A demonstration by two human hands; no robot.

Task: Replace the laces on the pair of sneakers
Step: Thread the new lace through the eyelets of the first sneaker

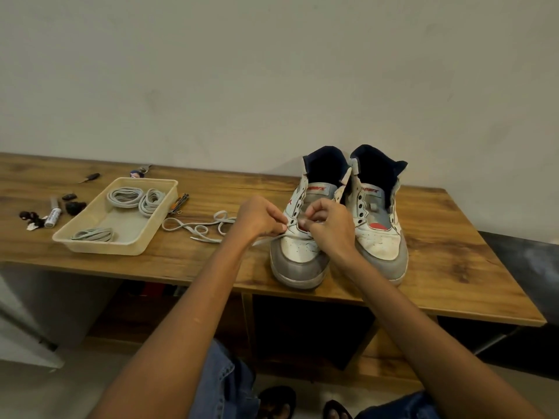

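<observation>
Two white and grey high-top sneakers stand side by side on the wooden table, toes toward me. My left hand (260, 219) pinches the left edge of the left sneaker (298, 261) near its lower eyelets. My right hand (328, 226) pinches a white lace end over the same sneaker's tongue. That white lace (199, 229) trails off to the left across the table in loose loops. The right sneaker (382, 237) has bare eyelets and nobody touches it.
A beige tray (99, 247) at the left holds three coiled grey laces. Small dark items, a white tube (53, 216) and a nail clipper (179, 203) lie around it. A plain wall backs the table (447, 267). My knees sit below its front edge.
</observation>
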